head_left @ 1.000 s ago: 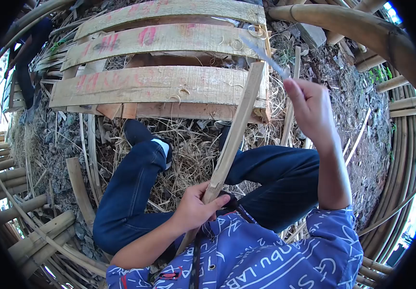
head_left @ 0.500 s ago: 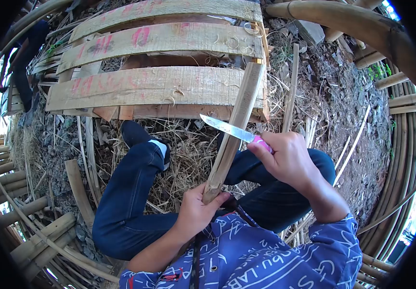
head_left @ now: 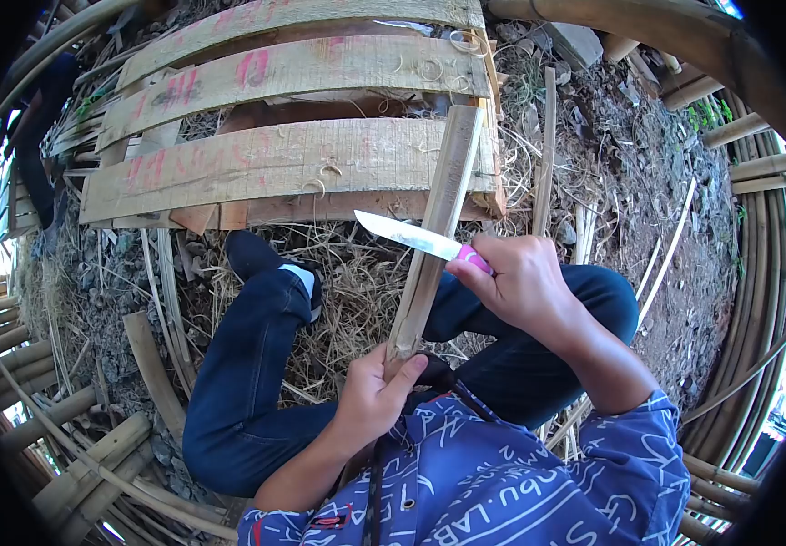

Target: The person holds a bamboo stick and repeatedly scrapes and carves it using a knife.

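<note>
My left hand (head_left: 373, 393) is closed around the lower end of a split bamboo piece (head_left: 444, 196), which slants up and away from my lap. The far end of the bamboo overlaps the edge of the wooden slatted pallet (head_left: 275, 156) in view; I cannot tell whether it rests there. In my right hand (head_left: 522, 280) is a knife (head_left: 411, 234) with a pink handle, gripped in a fist. Its blade points left and crosses over the middle of the bamboo. Whether the edge touches the bamboo is hard to make out.
Thin curled shavings (head_left: 432, 69) lie on the pallet slats. Dry straw (head_left: 347, 282) covers the ground between my legs. A bamboo strip (head_left: 546, 150) lies right of the pallet, and stacked bamboo poles (head_left: 761, 273) line the right side. Another person's dark-clothed leg (head_left: 34, 173) is at the upper left.
My right hand and the knife have shifted a little left and up toward my view's centre. The bamboo's far end has swung slightly left, while my left hand keeps its grip.
</note>
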The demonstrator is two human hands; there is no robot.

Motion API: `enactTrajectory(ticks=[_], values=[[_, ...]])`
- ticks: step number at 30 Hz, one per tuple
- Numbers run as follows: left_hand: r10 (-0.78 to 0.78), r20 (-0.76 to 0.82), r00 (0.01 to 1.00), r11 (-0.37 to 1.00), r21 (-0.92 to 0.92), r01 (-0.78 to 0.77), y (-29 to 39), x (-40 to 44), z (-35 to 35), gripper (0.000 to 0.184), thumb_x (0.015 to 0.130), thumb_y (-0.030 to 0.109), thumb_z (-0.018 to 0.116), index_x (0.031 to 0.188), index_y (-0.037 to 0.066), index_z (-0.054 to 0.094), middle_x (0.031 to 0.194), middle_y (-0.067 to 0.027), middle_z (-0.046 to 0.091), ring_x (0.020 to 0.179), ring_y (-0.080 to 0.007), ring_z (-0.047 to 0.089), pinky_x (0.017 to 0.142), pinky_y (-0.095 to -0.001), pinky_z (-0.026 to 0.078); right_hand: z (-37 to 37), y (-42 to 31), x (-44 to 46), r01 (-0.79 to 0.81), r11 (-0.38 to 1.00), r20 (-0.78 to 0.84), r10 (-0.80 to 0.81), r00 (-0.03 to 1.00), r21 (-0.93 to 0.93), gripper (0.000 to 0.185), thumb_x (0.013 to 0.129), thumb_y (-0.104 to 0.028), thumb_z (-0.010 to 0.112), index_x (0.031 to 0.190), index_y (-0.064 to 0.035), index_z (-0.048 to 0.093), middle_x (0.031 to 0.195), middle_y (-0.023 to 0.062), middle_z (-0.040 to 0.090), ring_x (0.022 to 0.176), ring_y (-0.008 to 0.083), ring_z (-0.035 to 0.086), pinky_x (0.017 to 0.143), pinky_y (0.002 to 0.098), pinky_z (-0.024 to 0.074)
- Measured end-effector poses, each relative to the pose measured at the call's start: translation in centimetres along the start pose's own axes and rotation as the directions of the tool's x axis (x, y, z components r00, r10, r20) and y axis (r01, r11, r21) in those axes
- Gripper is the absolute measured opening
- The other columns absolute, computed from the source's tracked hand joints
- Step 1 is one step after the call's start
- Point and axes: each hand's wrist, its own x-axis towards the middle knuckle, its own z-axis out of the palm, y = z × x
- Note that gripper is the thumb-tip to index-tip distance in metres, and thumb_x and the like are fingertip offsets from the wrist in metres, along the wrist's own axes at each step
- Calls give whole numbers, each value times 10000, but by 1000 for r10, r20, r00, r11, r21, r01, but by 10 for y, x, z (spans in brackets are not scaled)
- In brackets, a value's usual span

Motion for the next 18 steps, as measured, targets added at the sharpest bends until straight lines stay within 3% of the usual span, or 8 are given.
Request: enactTrajectory(ticks=[3, 5, 7, 11, 13, 15, 16, 18], values=[[12, -9, 1000, 1000, 3, -12, -1, 0, 1, 217, 933, 237, 614, 899, 50, 510, 599, 64, 430, 467, 0, 372, 403, -183, 280, -2, 1, 4, -14, 999, 34, 15, 999, -29, 464, 861, -460, 614, 617, -69, 562, 525, 148, 533, 505, 365, 563, 463, 442, 431], [56, 3, 998, 997, 56, -56, -5, -1, 3, 210, 933, 230, 613, 892, 51, 511, 605, 56, 449, 479, -4, 394, 415, -178, 310, -1, 11, 9, -118, 993, -59, 116, 991, -22, 476, 865, -477, 603, 624, -69, 565, 526, 145, 538, 506, 359, 570, 471, 441, 439], [41, 4, 999, 998, 44, -41, -6, -2, 2, 209, 933, 227, 614, 890, 49, 514, 608, 54, 457, 487, -6, 404, 420, -176, 320, -10, 14, 15, -141, 990, -13, 141, 990, 16, 398, 879, -373, 618, 664, -43, 564, 531, 159, 513, 516, 376, 549, 488, 427, 422], [1, -20, 1000, 1000, 17, -1, -2, -2, 2, 207, 941, 222, 603, 918, 17, 583, 602, 82, 449, 539, -3, 374, 475, -198, 301, -8, 18, 16, -85, 995, -41, 83, 996, -57, 428, 894, -394, 598, 658, -40, 551, 519, 151, 502, 511, 381, 539, 485, 423, 421], [9, -22, 1000, 1000, 28, -9, -1, -2, 1, 195, 934, 210, 611, 906, 23, 564, 612, 61, 467, 522, -8, 401, 453, -192, 319, -9, 16, 18, -68, 994, -44, 65, 997, -81, 488, 891, -493, 558, 667, -61, 593, 543, 144, 553, 532, 356, 583, 504, 444, 448], [13, -21, 1000, 999, 41, -12, -1, -6, 3, 188, 927, 199, 619, 894, 29, 546, 622, 41, 485, 505, -14, 427, 432, -186, 336, -7, 33, 24, -270, 963, -120, 271, 955, 29, 474, 911, -477, 535, 712, -58, 630, 551, 144, 560, 539, 352, 586, 523, 449, 453], [48, -4, 999, 993, 109, -48, -2, -11, 7, 222, 927, 194, 617, 1021, -2, 570, 649, 40, 525, 556, -14, 436, 480, -200, 360, -18, 42, 31, -386, 923, -176, 379, 908, -2, 473, 929, -471, 503, 740, -65, 654, 564, 151, 568, 555, 352, 594, 539, 449, 457], [89, 89, 992, 962, 249, -109, 2, -23, 12, 369, 921, 175, 619, 1223, -30, 567, 724, 21, 598, 642, -20, 458, 557, -220, 410, -24, 68, 30, -356, 930, -183, 337, 924, -86, 495, 937, -469, 481, 725, -52, 644, 574, 175, 567, 585, 371, 597, 577, 459, 459]])
